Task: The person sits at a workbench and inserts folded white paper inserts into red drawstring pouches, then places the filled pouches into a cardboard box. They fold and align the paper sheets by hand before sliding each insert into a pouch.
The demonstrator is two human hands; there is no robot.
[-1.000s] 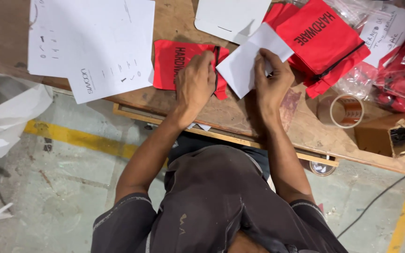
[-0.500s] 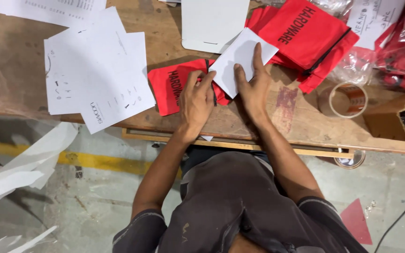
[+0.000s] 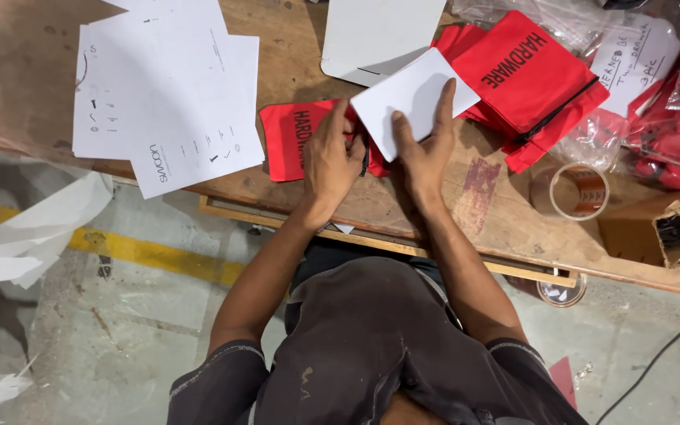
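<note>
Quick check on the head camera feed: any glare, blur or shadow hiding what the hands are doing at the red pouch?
Head view: sharp, no motion blur on the left hand or right hand; even light, only soft shadows beside the red pouch on the wooden table; the white card is bright but keeps its edges; glare sits on the clear plastic bags at the right; slight wide-angle bend at the edges.

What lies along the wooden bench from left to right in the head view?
Printed paper sheets → red pouch → left hand → right hand resting on the white card → stack of red pouches → tape roll → cardboard box.
</note>
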